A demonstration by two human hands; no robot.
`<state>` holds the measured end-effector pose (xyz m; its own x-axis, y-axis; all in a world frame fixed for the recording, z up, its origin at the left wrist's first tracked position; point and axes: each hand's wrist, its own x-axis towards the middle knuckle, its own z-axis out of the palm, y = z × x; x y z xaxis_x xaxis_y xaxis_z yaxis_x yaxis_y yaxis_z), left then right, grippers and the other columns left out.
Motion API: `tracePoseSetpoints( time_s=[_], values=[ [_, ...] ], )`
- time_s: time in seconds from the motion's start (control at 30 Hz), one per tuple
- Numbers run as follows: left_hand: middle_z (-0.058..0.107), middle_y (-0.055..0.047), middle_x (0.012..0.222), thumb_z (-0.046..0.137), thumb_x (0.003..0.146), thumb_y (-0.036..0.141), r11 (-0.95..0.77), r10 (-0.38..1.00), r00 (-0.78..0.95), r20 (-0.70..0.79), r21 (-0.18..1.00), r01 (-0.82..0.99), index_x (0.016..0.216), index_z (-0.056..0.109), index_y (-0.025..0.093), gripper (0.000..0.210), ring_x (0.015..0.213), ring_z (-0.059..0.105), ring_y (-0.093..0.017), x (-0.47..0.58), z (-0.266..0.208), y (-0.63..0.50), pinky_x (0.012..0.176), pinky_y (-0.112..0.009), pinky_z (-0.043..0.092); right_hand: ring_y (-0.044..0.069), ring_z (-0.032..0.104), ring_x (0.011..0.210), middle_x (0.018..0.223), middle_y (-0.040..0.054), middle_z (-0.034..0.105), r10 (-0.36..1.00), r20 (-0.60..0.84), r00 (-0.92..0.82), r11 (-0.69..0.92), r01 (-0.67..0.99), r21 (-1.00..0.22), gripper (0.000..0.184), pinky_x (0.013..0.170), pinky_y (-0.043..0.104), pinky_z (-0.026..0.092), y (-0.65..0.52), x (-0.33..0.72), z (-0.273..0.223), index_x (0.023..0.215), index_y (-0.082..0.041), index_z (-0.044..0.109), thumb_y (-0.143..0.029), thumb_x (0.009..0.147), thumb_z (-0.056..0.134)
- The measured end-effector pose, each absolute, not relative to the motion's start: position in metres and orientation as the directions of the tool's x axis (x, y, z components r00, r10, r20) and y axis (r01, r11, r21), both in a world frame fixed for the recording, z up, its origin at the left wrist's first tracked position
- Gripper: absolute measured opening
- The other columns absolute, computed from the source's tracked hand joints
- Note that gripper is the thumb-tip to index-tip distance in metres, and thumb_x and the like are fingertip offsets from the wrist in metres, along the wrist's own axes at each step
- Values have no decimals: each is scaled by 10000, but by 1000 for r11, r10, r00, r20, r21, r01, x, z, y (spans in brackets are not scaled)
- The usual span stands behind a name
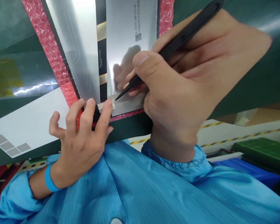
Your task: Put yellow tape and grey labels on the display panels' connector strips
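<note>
My right hand (179,84) grips black tweezers (177,43) like a pen. Their pointed tip is at the end of a small pale strip of tape (108,104) near the front edge of a silvery panel (123,34). The fingers of my left hand (81,140) are spread, and the index fingertip presses on that strip. Its other fingertips rest at the lower edge of a second silvery panel (80,46). Between the panels runs a black band (103,59) with gold-coloured patches. What the left fingers cover is hidden.
Pink bubble wrap (50,49) lies under the panels on a dark green work surface (224,71). A white sheet with grey squares (37,115) and clear film with yellow patches (4,76) lie to the left. A green bin (263,152) and a blue bin (245,169) stand at lower right.
</note>
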<state>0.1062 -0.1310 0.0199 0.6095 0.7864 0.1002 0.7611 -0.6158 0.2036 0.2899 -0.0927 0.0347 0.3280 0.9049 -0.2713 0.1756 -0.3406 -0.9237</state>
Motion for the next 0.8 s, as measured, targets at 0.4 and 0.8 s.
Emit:
tracePoseSetpoints(
  time_s=[0.4,0.8],
  values=[
    [460,-139,1625,445,1070,621,-528,843,536,47,267,807,1577,538,399,562,1513,335,-452,85,20,-129,1199,-703,156,235,700,658,728,-29,637,865,-54,499,-118,96,-988,295,531,385,587,-85,284,25,758,-326,621,-118,944,715],
    [375,-95,1744,351,1074,704,-708,682,729,54,300,640,1630,450,371,656,1597,283,-415,91,10,-106,1271,-633,45,173,649,557,664,-77,595,856,61,513,20,86,-996,263,451,315,537,-80,286,13,803,-251,607,-23,925,654]
  ],
)
